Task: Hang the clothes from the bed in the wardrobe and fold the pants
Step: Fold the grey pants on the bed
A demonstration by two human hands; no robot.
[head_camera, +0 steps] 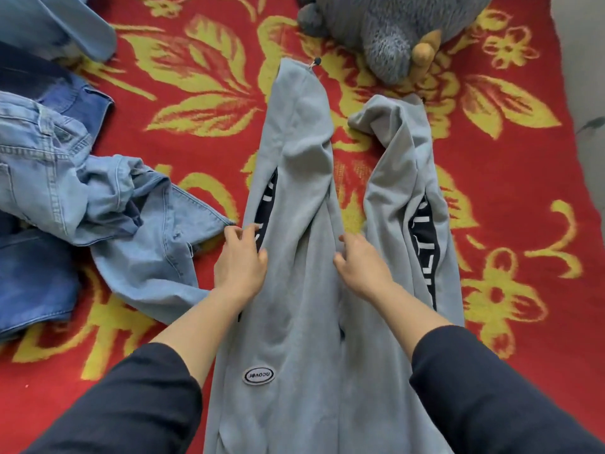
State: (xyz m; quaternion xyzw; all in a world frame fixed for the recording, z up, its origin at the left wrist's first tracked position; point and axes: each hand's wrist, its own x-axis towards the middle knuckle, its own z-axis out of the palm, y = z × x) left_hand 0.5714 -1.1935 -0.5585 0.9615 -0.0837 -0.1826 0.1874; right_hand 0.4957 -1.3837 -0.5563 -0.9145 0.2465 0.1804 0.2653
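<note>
Head view looks down on a red blanket point(203, 152) with yellow flowers, which carries all the clothing. Grey sweatpants point(294, 306) lie lengthwise at its middle, waist toward the person, the two legs spread apart toward the far side, each with a black lettered side stripe point(422, 244). The left hand point(240, 260) sits at the outer edge of the left leg, fingers bent and spread; whether it grips cloth I cannot tell. The right hand point(360, 265) pinches a fold at that leg's inner edge. Crumpled light blue jeans point(98, 198) and darker denim point(32, 283) lie heaped at left. A grey plush toy point(393, 31) rests at the far edge.
</note>
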